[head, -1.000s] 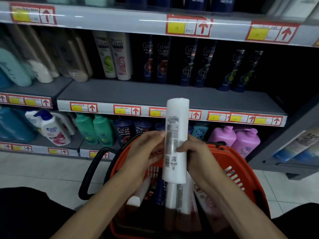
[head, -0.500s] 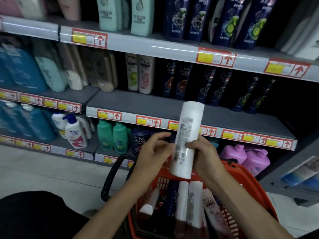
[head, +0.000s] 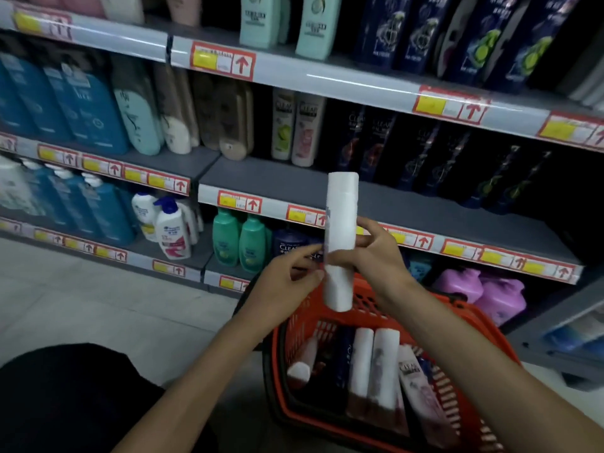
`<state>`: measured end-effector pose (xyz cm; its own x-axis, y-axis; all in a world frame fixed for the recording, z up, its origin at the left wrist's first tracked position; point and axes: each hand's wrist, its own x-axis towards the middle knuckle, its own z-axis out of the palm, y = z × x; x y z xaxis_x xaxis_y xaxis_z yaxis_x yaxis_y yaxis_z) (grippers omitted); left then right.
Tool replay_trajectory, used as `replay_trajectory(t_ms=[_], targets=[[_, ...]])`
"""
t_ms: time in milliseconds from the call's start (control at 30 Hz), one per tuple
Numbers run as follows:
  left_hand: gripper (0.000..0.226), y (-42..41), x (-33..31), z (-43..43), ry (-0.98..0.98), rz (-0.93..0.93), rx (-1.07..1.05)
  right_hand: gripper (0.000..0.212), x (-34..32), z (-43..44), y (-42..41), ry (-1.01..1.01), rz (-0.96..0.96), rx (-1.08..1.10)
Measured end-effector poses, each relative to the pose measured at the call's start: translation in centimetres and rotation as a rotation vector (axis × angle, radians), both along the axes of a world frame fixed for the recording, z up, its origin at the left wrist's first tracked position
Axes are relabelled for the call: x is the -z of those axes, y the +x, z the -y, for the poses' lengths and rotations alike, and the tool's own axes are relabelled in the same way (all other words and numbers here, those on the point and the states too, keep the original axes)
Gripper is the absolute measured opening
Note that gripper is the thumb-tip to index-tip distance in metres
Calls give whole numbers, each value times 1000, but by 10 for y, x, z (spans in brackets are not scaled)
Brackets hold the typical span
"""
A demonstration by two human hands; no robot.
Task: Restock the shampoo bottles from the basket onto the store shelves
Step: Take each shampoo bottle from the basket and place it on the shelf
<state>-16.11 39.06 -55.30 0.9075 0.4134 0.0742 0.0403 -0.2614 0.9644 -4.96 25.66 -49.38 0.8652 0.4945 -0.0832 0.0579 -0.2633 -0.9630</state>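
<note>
1. A white shampoo bottle (head: 340, 243) stands upright in the air above the orange basket (head: 457, 325), in front of the middle shelf (head: 327, 188).
2. The right hand (head: 372, 253) wraps around the bottle's middle from the right side, fingers curled closed on it, and seems to carry its weight.
3. The left hand (head: 287, 276) sits just beside the bottle's lower left edge, fingertips pinched toward the label seam; it touches or nearly touches, and motion blur hides which.
4. The basket below holds more stock lying on its side: two white bottles (head: 372, 364), a dark one, and a pale Clear-labelled bottle (head: 421, 387) to the right.
5. The step in hand looks like checking or turning the bottle to identify it before shelving; nothing from this pick is on the shelf yet, and the basket is far from empty.
6. The middle shelf has bare grey space at its front, with white Clear bottles (head: 294, 125) standing at the back left and dark bottles (head: 425, 152) at the back right.
7. The next move probably calls for matching the bottle to its row, most likely near the white ones, then reaching forward and up over the shelf lip.
8. It should go down upright, label outward, without knocking the standing neighbours.
</note>
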Motion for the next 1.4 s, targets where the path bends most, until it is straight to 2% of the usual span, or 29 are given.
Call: replay_trajectory(t_ms=[100,200,333,467,533,667,833,967,1133,1267,1400], targets=[[35,2,20,13,78,-104,33,80,26,40,9,-204,60,35],[32,12,38,29,121,-181,96,79,53,88,20,-387,37,74],[35,23,66,52,306,-379,240,105,98,143,35,-623,58,87],[38,37,102,68,558,-588,372,93,131,166,34,-830,92,38],[40,46,119,78,632,-676,447,87,149,171,35,-904,42,36],[39,60,147,98,615,-748,558,77,180,179,31,-950,8,89],[40,82,170,140,329,-733,525,59,196,187,33,-935,-77,211],[73,95,181,171,408,-790,431,48,194,186,44,-866,-116,263],[83,114,187,202,559,-883,276,38,197,188,45,-817,-129,229],[91,126,187,210,501,-1004,235,39,198,197,46,-788,-153,226],[98,125,181,214,423,-1022,168,32,195,207,45,-776,-205,206]])
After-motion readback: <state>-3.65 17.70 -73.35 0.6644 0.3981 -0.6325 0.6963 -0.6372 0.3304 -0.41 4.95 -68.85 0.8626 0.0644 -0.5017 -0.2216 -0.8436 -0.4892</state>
